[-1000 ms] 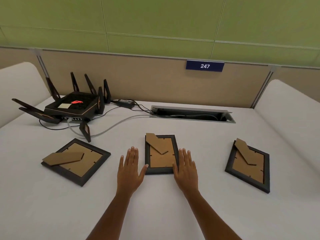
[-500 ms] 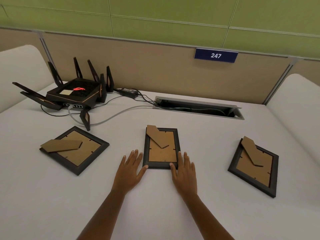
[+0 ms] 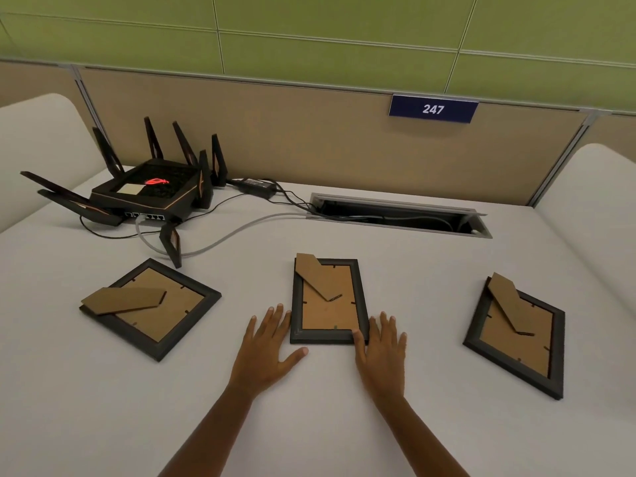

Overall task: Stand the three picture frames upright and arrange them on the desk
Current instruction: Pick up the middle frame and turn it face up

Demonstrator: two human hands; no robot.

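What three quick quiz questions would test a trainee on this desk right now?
1. True or false: the middle black picture frame stands upright.
2. Which hand's thumb touches that frame: A left hand, B right hand?
3. Fill in: the black antenna router sits at the desk's far ____ corner.

Key:
1. False; it lies face down on the white desk, like the left black picture frame and the right black picture frame.
2. B.
3. Left.

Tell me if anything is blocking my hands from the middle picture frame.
Nothing visible: the left hand and right hand lie flat on the white desk either side of the face-down black frame.
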